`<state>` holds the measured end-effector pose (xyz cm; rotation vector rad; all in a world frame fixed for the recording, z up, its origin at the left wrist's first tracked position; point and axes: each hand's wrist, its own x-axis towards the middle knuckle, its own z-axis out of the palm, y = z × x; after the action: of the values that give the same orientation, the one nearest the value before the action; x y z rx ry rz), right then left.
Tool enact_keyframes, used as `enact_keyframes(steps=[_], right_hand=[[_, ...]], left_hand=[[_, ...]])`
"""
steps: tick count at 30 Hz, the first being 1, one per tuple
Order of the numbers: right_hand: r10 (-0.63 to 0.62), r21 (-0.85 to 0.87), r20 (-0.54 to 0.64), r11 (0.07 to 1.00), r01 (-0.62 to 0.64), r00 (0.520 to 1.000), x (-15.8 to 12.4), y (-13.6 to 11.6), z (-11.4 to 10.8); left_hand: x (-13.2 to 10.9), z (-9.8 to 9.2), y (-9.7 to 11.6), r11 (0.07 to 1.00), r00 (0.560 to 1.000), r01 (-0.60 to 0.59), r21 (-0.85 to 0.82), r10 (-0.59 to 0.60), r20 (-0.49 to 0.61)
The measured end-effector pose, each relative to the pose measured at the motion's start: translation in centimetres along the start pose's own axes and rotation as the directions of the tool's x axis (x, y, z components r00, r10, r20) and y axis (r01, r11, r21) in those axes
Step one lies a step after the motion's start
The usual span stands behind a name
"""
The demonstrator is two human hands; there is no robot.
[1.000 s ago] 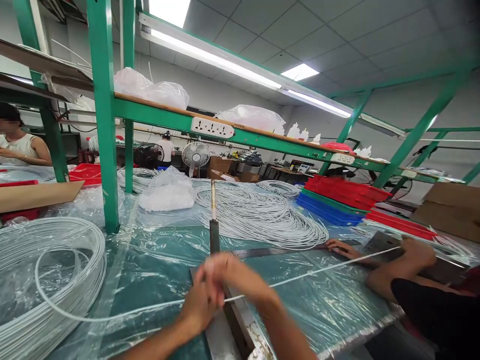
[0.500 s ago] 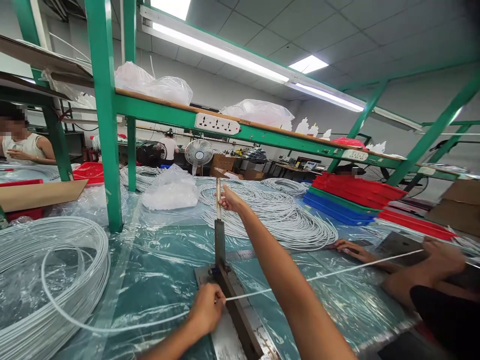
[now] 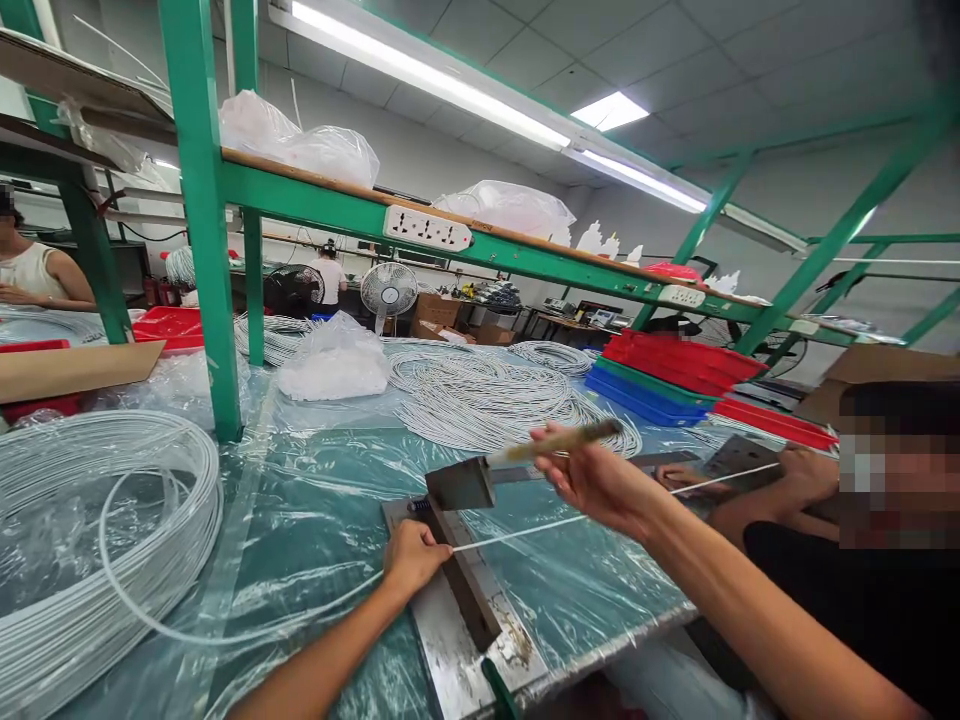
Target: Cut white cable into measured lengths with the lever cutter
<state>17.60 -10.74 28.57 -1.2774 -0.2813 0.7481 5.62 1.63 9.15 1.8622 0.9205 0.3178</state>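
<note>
White cable [image 3: 517, 533] is pinched in the left hand [image 3: 415, 556], right by the dark bar [image 3: 471, 598] of a metal tool [image 3: 506, 645]. The right hand [image 3: 600, 485] is curled on the tool's handle [image 3: 592, 436] — it looks blurry and leans to the right. On the left, the cable bends round to a big coil [image 3: 191, 480] on the counter [image 3: 322, 495]. On the right, it goes to another person's hand [image 3: 808, 470]. Farther back lie more cables [image 3: 517, 395] — a puffy clear bag [image 3: 334, 365] is on their left, and stacked trays [image 3: 664, 380] are on their right.
</note>
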Motion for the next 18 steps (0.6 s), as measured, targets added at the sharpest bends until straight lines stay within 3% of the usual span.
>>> enact_keyframes(steps=[3, 6, 10, 12, 18], right_hand=[[0.241, -0.059, -0.05, 0.968, -0.244, 0.969, -3.9, 2.0, -2.9], [0.344, -0.184, -0.049, 0.92, -0.347, 0.938, -6.3, 3.9, -4.8], [0.483, -0.379, -0.014, 0.808, -0.452, 0.875, -7.3, 6.4, -6.1], [0.507, -0.469, 0.008, 0.763, -0.445, 0.862, -7.3, 7.6, -6.5], [0.443, -0.649, 0.127, 0.714, -0.263, 0.888, -7.8, 10.1, -7.5]], left_hand=[[-0.2, -0.2, 0.4, 1.0, 1.0, 0.008, 0.012, -0.008, -0.001], [-0.4, -0.4, 0.6, 1.0, 1.0, 0.002, 0.027, -0.002, -0.007], [-0.5, -0.6, 0.8, 0.999, 1.0, -0.001, 0.044, 0.002, -0.011], [-0.5, -0.6, 0.8, 0.999, 1.0, -0.004, 0.048, 0.004, -0.016], [-0.5, -0.5, 0.6, 0.999, 0.999, -0.032, 0.036, 0.033, -0.031]])
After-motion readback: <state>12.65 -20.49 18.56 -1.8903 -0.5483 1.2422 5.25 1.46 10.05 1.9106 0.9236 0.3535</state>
